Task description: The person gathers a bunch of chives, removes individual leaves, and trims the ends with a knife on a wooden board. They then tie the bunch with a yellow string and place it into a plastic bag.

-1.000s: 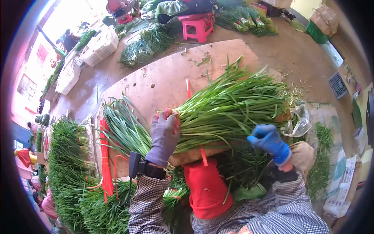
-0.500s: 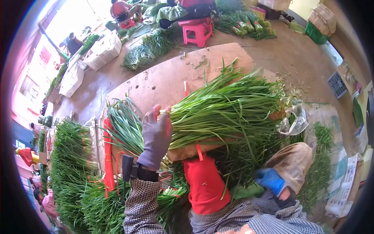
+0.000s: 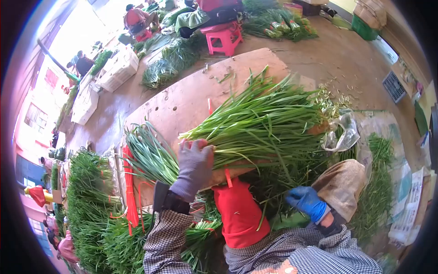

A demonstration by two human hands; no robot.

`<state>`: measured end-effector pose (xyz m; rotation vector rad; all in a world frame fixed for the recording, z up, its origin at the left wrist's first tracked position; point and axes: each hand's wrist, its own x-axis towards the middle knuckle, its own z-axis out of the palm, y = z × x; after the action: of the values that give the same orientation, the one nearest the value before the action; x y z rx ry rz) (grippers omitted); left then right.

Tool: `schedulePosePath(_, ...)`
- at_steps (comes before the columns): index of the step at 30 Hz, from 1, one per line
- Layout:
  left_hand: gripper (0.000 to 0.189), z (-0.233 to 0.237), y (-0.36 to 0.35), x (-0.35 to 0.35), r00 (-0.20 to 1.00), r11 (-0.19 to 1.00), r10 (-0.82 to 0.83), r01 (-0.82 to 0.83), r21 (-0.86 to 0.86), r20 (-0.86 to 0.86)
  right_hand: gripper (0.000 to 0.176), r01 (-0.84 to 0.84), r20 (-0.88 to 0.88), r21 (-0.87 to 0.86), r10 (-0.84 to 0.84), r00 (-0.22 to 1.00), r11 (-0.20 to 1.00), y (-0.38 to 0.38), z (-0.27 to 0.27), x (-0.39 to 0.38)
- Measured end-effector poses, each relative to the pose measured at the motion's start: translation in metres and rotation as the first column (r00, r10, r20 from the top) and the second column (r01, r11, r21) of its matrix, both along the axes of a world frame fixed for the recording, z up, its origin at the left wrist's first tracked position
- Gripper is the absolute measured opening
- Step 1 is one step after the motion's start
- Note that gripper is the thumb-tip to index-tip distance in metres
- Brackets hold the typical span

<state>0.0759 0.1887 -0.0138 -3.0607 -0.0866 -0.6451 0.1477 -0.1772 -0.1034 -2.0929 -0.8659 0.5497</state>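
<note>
Bundle: a thick chive bundle (image 3: 260, 123) lies across the near half of a wooden board (image 3: 191, 96), cut ends to the left, leaf tips fanning right.
Left hand: the left hand (image 3: 195, 164), in a grey glove, closes its fingers over the cut ends and clamps them against the board's near edge.
Right hand: the right hand (image 3: 306, 201), in a blue glove, sits low beside the knee (image 3: 344, 182) among loose leaves below the board, well apart from the bundle; fingers curled (whether they pinch a leaf cannot be told).
Edges: the tips overhang the board's right edge, touching a crumpled plastic bag (image 3: 342, 134); a smaller bunch (image 3: 150, 157) and red ties (image 3: 129, 182) crowd the left edge.
Open room: bare board runs from the bundle to the far edge.
Around: heaped chives (image 3: 86, 196) at left; a pink stool (image 3: 223, 36) and white crates (image 3: 116, 68) stand beyond.
</note>
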Motion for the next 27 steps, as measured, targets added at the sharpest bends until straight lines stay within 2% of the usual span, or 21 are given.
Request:
schedulePosePath(1, 0.016, 0.006, 0.001, -0.003, 1.000, 1.000, -0.003, 0.003, 0.003, -0.003, 0.015, 0.003, -0.003, 0.003, -0.003, 1.000, 1.000, 0.003, 0.002, 0.003)
schedulePosePath(3, 0.015, 0.021, 0.004, -0.011, 0.998, 0.999, 0.036, -0.038, 0.039, 0.050, 0.015, 0.015, 0.009, 0.211, -0.018, 1.000, 0.977, 0.014, 0.009, 0.012)
schedulePosePath(4, 0.015, 0.031, 0.002, -0.015, 0.998, 0.998, 0.032, -0.035, 0.046, 0.048, 0.015, 0.019, 0.007, 0.218, -0.021, 1.000, 0.976, 0.023, 0.016, 0.017)
schedulePosePath(6, 0.017, 0.054, -0.006, -0.023, 0.999, 0.997, 0.011, -0.014, 0.076, 0.038, 0.015, 0.071, 0.068, 0.407, -0.107, 0.992, 0.911, 0.048, 0.037, 0.027)
schedulePosePath(7, 0.018, 0.063, -0.012, -0.025, 0.999, 0.998, -0.006, 0.003, 0.070, 0.048, 0.015, 0.072, 0.067, 0.414, -0.109, 0.992, 0.907, 0.061, 0.051, 0.031)
schedulePosePath(9, 0.018, 0.072, -0.021, -0.029, 0.999, 0.998, -0.027, 0.024, 0.064, 0.043, 0.015, -0.068, 0.296, 0.470, -0.085, 0.951, 0.880, 0.091, 0.080, 0.037)
schedulePosePath(10, 0.017, 0.077, -0.026, -0.029, 0.998, 0.998, -0.044, 0.042, 0.049, 0.036, 0.015, -0.066, 0.297, 0.478, -0.091, 0.951, 0.876, 0.107, 0.090, 0.037)
schedulePosePath(12, 0.014, 0.095, -0.046, -0.030, 0.996, 0.997, -0.071, 0.069, 0.040, 0.049, 0.016, -0.179, 0.451, 0.328, 0.013, 0.892, 0.927, 0.131, 0.104, 0.035)
schedulePosePath(14, 0.014, 0.103, -0.055, -0.034, 0.991, 0.991, -0.129, 0.130, -0.025, 0.022, 0.017, -0.216, 0.489, 0.342, 0.023, 0.872, 0.915, 0.146, 0.091, 0.037)
schedulePosePath(16, 0.014, 0.110, -0.054, -0.037, 0.991, 0.991, -0.134, 0.134, 0.007, 0.022, 0.018, -0.263, 0.525, 0.348, 0.045, 0.850, 0.900, 0.150, 0.079, 0.038)
schedulePosePath(18, 0.015, 0.112, -0.041, -0.043, 0.997, 0.996, -0.076, 0.074, 0.041, 0.027, 0.019, -0.238, 0.517, 0.162, 0.123, 0.847, 0.958, 0.123, 0.060, 0.040)
schedulePosePath(20, 0.013, 0.115, -0.029, -0.048, 0.997, 0.998, -0.051, 0.049, 0.029, 0.061, 0.021, -0.178, 0.508, -0.070, 0.189, 0.841, 0.982, 0.082, 0.019, 0.050)
schedulePosePath(22, 0.014, 0.121, -0.026, -0.052, 0.981, 0.960, -0.043, 0.093, -0.262, 0.190, 0.026, -0.065, 0.405, -0.037, 0.074, 0.911, 0.997, 0.040, -0.011, 0.056)
schedulePosePath(23, 0.016, 0.124, -0.030, -0.050, 0.969, 0.861, 0.081, 0.050, -0.506, 0.235, 0.026, -0.065, 0.403, -0.043, 0.077, 0.912, 0.997, 0.031, -0.009, 0.053)
schedulePosePath(24, 0.016, 0.132, -0.040, -0.046, 0.950, 0.661, 0.169, 0.089, -0.745, 0.264, 0.026, -0.017, 0.345, -0.089, 0.047, 0.937, 0.996, 0.023, -0.002, 0.051)
schedulePosePath(26, 0.011, 0.152, -0.046, -0.037, 0.923, 0.513, 0.162, 0.223, -0.829, 0.348, 0.026, 0.033, 0.296, -0.137, 0.010, 0.955, 0.990, 0.018, 0.001, 0.048)
schedulePosePath(27, 0.011, 0.161, -0.050, -0.031, 0.885, 0.431, 0.142, 0.348, -0.832, 0.444, 0.026, 0.019, 0.300, -0.120, 0.018, 0.954, 0.993, 0.019, -0.004, 0.045)
